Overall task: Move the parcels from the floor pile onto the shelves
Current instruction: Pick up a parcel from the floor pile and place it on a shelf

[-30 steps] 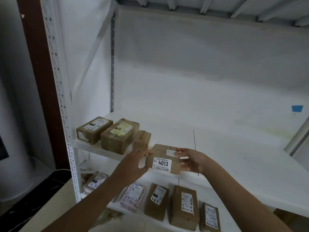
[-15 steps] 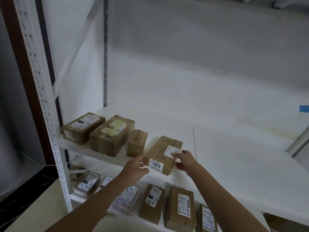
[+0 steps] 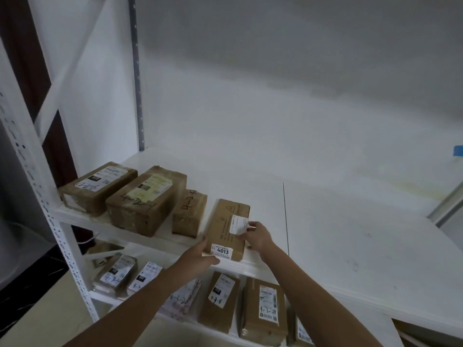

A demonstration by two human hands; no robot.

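A brown cardboard parcel [image 3: 226,227] with a white "4013" label lies flat on the white upper shelf [image 3: 350,234], near its front edge. My left hand [image 3: 198,257] holds its near left corner, thumb under the front edge. My right hand [image 3: 258,236] grips its right side, fingers touching a small white label on top. It is the rightmost in a row with three other taped brown parcels: a long one [image 3: 100,186], a bigger one [image 3: 147,201] and a small one [image 3: 189,212].
The lower shelf [image 3: 105,298] carries several labelled parcels, among them a brown box [image 3: 220,299] and another [image 3: 265,311]. A perforated white upright [image 3: 50,214] stands at the left. Right of the 4013 parcel the upper shelf is bare white board. Blue tape [image 3: 458,150] marks the far wall.
Both hands carried the 4013 parcel forward from in front of the shelf and laid it flat on the upper shelf beside the small parcel. The camera moved closer and tilted down.
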